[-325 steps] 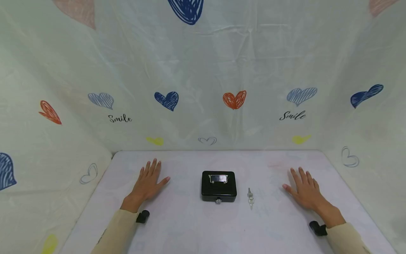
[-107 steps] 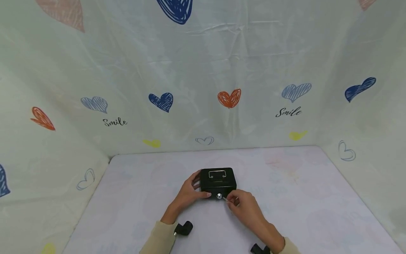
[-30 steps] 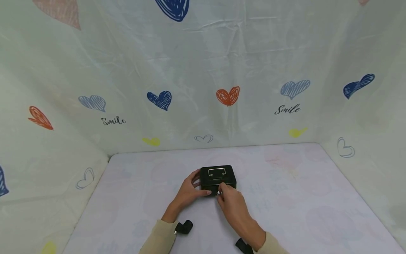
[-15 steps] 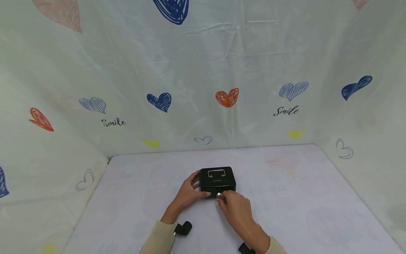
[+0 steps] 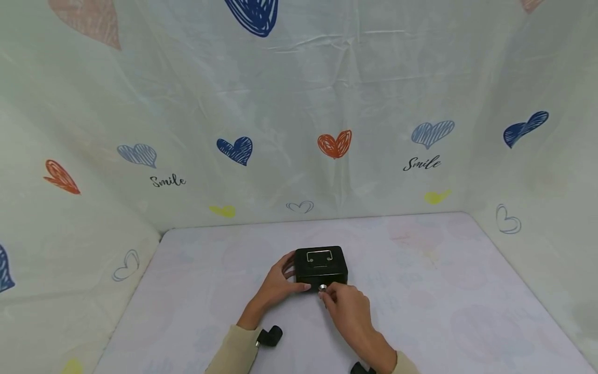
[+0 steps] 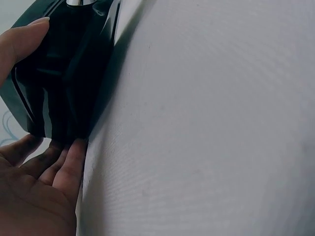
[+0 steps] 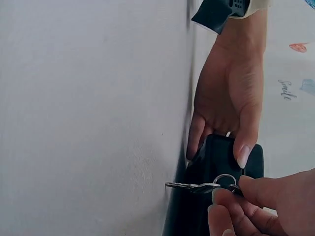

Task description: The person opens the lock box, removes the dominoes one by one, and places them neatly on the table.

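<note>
A small black cash box (image 5: pixel 321 270) sits on the table, its silver carrying handle (image 5: pixel 320 252) and round silver lock (image 5: pixel 322 287) showing. My left hand (image 5: pixel 273 283) grips the box's left side, thumb on the front face near the lock. In the left wrist view the fingertips (image 6: pixel 74 152) press the box's side wall. My right hand (image 5: pixel 348 306) is at the front right, fingertips right at the lock. It pinches a key (image 7: pixel 236 189) there; a split ring (image 7: pixel 225 178) and a second key (image 7: pixel 189 185) dangle from it. The pinched key's tip is hidden.
The white table (image 5: pixel 444 301) reaches to a pale curtain (image 5: pixel 280 104) with printed hearts behind and at both sides. Black wrist cameras (image 5: pixel 270 336) sit below both hands near the sleeves.
Earliest, both hands lay flat apart and the keys lay right of the box. Since then the left hand took the box and the right the keys; lately the right hand shifted slightly down at the lock.
</note>
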The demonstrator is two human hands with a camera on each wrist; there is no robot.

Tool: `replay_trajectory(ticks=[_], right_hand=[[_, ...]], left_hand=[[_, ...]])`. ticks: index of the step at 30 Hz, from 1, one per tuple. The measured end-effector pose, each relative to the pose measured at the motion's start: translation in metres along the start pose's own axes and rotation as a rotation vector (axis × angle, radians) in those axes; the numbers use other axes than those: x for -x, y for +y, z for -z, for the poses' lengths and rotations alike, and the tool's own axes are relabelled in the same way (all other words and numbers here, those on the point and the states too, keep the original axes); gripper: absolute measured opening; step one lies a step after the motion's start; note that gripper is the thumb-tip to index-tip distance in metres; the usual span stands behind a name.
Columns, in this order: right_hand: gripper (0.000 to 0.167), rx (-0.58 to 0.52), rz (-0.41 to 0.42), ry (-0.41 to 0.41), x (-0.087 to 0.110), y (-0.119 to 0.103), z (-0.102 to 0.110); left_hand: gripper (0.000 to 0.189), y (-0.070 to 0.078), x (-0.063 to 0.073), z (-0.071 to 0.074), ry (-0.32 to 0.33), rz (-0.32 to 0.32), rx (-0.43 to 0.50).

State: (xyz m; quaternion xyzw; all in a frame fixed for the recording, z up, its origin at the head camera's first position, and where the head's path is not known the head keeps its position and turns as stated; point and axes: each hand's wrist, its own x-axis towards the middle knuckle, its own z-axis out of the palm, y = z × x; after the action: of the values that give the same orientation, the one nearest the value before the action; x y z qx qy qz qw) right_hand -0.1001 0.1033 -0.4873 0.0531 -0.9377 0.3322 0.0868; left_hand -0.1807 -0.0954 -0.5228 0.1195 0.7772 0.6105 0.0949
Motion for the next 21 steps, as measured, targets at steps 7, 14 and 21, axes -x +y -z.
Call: replay_trajectory(ticks=[7,14,21], right_hand=[[0.012,-0.160,-0.097,-0.029,-0.001,0.006,-0.001],[0.013,-0.307,-0.157,-0.096,-0.004,0.012,0.001],[0.013,-0.376,-0.172,-0.134,-0.004,0.016,0.000]], left_hand=[[0.099,-0.002,0.000,0.000,-0.005,-0.001,-0.022],[0.099,-0.003,-0.001,0.000,0.001,0.000,-0.043],[0.100,0.001,-0.001,0.001,-0.007,0.004,-0.042]])
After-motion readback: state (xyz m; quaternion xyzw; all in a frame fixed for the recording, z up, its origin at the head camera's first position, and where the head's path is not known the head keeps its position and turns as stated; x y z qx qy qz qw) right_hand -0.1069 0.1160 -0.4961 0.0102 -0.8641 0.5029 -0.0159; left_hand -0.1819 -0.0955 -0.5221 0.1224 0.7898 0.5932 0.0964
